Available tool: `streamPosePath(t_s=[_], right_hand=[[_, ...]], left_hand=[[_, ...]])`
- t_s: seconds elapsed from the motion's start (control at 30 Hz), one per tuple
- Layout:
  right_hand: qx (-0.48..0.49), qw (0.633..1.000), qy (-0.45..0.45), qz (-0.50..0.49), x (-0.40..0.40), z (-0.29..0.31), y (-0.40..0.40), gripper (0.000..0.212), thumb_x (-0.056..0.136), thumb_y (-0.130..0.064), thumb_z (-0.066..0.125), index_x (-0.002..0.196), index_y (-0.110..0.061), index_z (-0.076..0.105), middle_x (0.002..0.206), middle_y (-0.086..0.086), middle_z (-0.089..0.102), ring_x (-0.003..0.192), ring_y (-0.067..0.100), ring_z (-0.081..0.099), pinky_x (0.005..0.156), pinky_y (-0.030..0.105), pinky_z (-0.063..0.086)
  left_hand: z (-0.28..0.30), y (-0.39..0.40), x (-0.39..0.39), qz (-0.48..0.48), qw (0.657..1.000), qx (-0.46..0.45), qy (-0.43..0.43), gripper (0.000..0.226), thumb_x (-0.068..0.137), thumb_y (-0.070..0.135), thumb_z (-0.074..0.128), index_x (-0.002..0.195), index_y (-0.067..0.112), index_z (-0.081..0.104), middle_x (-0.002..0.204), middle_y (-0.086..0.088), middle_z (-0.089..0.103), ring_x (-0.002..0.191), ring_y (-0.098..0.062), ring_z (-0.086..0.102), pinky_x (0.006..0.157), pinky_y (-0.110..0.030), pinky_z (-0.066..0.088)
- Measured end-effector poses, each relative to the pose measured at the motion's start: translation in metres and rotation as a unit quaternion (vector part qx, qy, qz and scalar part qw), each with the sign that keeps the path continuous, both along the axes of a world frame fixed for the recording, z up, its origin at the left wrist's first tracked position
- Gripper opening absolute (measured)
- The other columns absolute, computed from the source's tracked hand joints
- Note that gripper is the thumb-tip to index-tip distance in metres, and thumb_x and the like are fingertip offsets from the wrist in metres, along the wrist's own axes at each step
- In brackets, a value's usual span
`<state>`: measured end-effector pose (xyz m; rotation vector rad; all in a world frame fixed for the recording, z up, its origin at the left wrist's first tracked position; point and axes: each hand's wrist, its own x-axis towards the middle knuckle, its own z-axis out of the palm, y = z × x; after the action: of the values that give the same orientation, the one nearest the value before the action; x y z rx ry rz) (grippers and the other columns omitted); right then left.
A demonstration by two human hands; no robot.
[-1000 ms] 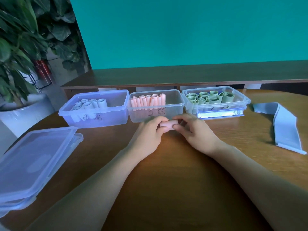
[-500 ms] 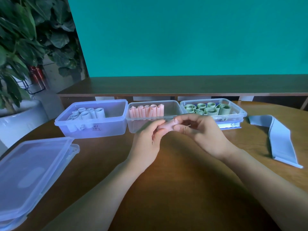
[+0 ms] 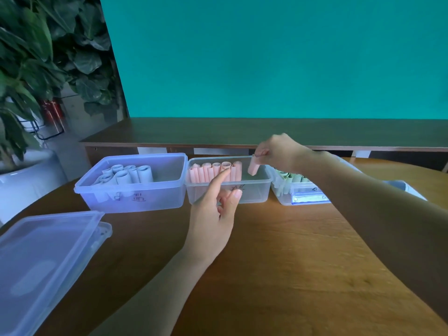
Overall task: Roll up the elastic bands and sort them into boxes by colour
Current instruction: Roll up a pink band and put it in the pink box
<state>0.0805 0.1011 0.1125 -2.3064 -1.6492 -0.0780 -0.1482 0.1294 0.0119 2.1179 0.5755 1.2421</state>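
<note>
While your right hand (image 3: 278, 151) hangs over the middle clear plastic box (image 3: 257, 187), its fingertips pinch the top end of a rolled pink elastic band (image 3: 253, 168), which points downward with its lower end inside the box's open right portion, apart from the row of upright pink rolls (image 3: 214, 171) packed along the left and back. Your left hand (image 3: 213, 214) is raised in front of that box with fingers loosely spread, forefinger extended toward the pink row, holding nothing. To the left, touching the middle box, stands the clear plastic box of pale blue rolls (image 3: 126, 174); to the right, the clear box of green rolls (image 3: 289, 178) is partly hidden by your right forearm. All three boxes sit on the round wooden table (image 3: 291, 263), with translucent plastic lids (image 3: 43, 258) stacked at your near left.
</note>
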Motion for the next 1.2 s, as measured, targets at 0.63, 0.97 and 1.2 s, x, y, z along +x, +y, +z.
streamPosePath(t_s=[0.63, 0.97, 1.2], right_hand=[[-0.052, 0.99, -0.125, -0.038, -0.002, -0.022, 0.038, 0.024, 0.102, -0.034, 0.055, 0.113, -0.02, 0.072, 0.113, 0.004, 0.072, 0.107, 0.029, 0.062, 0.102, 0.039, 0.04], [-0.018, 0.994, -0.093, -0.054, -0.004, -0.022, 0.042, 0.025, 0.092, -0.042, 0.07, 0.108, -0.023, 0.072, 0.108, 0.001, 0.073, 0.102, 0.025, 0.063, 0.101, 0.038, 0.042], [-0.015, 0.994, -0.093, -0.048, -0.003, -0.021, 0.034, 0.022, 0.097, -0.032, 0.066, 0.116, -0.025, 0.073, 0.117, 0.002, 0.072, 0.103, 0.025, 0.065, 0.099, 0.038, 0.051]], left_hand=[[-0.002, 0.001, 0.002, -0.008, 0.999, -0.029, 0.039, 0.055, 0.095, 0.052, 0.053, 0.146, 0.03, 0.045, 0.106, 0.026, 0.057, 0.11, 0.013, 0.049, 0.075, -0.003, 0.046], [-0.004, 0.003, 0.003, -0.011, 0.998, -0.033, 0.042, 0.055, 0.093, 0.061, 0.051, 0.142, 0.035, 0.047, 0.107, 0.025, 0.059, 0.107, 0.005, 0.054, 0.077, -0.005, 0.047], [-0.005, 0.004, 0.002, -0.015, 0.998, -0.031, 0.043, 0.056, 0.091, 0.064, 0.049, 0.139, 0.035, 0.049, 0.112, 0.024, 0.058, 0.11, 0.008, 0.051, 0.078, -0.002, 0.045]])
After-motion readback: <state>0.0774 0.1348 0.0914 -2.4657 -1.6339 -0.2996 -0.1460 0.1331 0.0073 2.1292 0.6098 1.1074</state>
